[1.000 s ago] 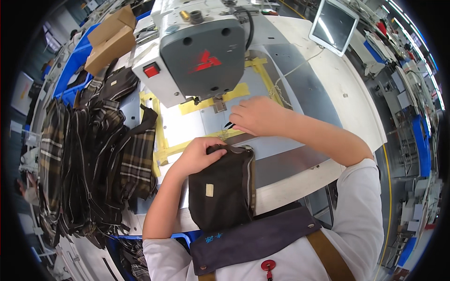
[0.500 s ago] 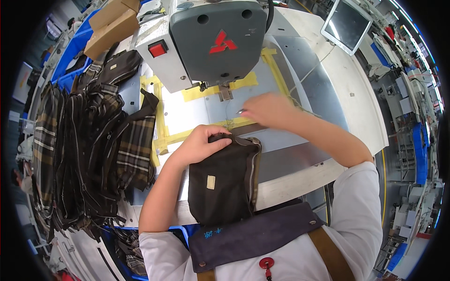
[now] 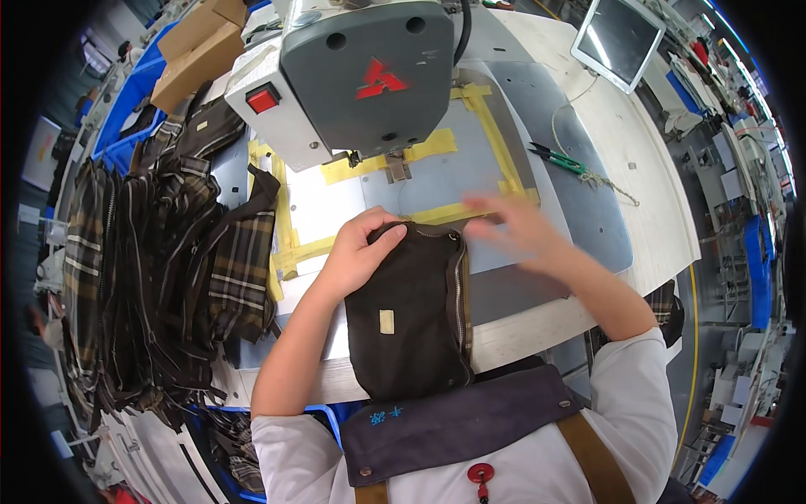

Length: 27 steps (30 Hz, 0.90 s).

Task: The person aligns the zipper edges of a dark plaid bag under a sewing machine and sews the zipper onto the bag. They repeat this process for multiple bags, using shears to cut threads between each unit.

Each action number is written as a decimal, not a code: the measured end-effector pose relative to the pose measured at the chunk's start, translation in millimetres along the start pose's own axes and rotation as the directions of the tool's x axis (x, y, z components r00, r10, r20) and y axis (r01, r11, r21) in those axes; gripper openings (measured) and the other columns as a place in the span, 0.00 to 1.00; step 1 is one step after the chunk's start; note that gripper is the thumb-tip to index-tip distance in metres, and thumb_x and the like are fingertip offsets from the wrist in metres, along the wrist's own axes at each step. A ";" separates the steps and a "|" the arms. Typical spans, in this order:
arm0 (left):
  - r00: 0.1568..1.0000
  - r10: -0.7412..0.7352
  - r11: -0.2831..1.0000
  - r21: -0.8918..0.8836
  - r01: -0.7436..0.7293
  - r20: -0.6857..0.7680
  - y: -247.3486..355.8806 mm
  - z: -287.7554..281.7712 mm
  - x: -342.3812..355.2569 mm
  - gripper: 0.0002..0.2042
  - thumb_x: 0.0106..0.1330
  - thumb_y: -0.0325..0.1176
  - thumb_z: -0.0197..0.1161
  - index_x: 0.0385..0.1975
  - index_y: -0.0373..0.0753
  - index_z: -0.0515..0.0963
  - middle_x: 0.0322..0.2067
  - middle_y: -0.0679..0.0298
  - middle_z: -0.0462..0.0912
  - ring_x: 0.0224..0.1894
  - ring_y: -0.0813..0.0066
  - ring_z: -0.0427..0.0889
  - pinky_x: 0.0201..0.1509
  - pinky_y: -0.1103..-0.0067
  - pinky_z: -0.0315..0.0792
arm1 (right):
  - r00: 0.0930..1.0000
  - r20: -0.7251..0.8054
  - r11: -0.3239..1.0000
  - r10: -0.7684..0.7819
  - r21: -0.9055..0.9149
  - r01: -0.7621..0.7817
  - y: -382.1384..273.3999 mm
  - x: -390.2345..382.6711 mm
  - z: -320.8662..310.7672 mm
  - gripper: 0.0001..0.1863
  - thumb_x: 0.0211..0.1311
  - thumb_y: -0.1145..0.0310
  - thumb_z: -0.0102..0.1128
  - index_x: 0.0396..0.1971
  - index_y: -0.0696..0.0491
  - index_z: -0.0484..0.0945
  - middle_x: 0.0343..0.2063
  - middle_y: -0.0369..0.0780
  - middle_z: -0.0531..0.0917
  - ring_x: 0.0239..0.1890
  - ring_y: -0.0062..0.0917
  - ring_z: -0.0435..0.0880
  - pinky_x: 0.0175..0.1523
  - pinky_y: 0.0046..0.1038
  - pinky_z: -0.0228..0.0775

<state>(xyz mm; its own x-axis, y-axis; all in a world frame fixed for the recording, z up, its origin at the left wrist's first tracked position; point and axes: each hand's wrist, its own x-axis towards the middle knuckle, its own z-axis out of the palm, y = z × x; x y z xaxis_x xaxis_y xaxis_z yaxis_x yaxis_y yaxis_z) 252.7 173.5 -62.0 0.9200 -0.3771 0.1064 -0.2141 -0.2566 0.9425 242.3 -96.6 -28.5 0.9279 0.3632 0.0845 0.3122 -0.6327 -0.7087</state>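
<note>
At far left, we record a heap of plaid and black pouches; piled there, it appears to be within easy reach of the left side and off the working plate. Next, the machine head overhangs a plate framed in yellow tape. We find the left hand pinching the top edge of a black pouch, thumb uppermost, probably to keep it flat. The pouch lies before the machine, zipper to the right. The right hand is blurred, its fingers spread and grasping nothing that we can see; whether a fingertip meets the pouch's corner we cannot tell. The green-handled snips rest further right, seemingly parked away from the cloth.

As to edges, the heap limits movement at left, and the head limits lift above the plate. The pouch's lower end reaches the bench front, near the apron. We judge the widest room to be at right, between right hand and bench edge.
</note>
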 end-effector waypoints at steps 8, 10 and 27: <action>0.967 -0.253 0.945 -0.213 0.248 0.002 32.1 3.6 -8.9 0.08 0.68 0.33 0.60 0.35 0.33 0.78 0.25 0.72 0.77 0.30 0.88 0.70 0.35 0.86 0.67 | 0.986 0.133 0.876 0.099 0.458 -0.150 -23.9 13.6 19.7 0.13 0.68 0.63 0.57 0.38 0.59 0.78 0.29 0.32 0.80 0.33 0.11 0.75 0.40 0.18 0.68; 0.973 -0.229 0.950 -0.223 0.220 -0.018 33.6 4.0 -10.1 0.08 0.68 0.33 0.60 0.35 0.33 0.78 0.25 0.72 0.77 0.29 0.88 0.70 0.35 0.86 0.67 | 0.988 0.123 0.892 0.097 0.430 -0.141 -26.9 16.9 17.2 0.12 0.68 0.64 0.57 0.36 0.59 0.78 0.29 0.31 0.79 0.32 0.10 0.74 0.40 0.17 0.67; 0.769 0.568 0.808 0.376 -0.453 -0.293 61.7 -1.7 -23.4 0.08 0.46 0.18 0.70 0.24 0.37 0.79 0.22 0.63 0.77 0.23 0.70 0.74 0.29 0.79 0.68 | 0.970 0.244 0.575 -0.015 0.796 -0.191 -26.6 0.9 26.1 0.27 0.58 0.70 0.67 0.56 0.58 0.69 0.48 0.40 0.78 0.52 0.23 0.75 0.59 0.26 0.66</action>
<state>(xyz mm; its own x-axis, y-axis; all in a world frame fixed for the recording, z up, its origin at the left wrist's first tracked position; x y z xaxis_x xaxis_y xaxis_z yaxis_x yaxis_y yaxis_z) 218.6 168.0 -5.7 0.6823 -0.1755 0.7097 -0.7135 -0.3712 0.5942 229.5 -61.6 -27.9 0.8455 0.5281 -0.0783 -0.1604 0.1114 -0.9807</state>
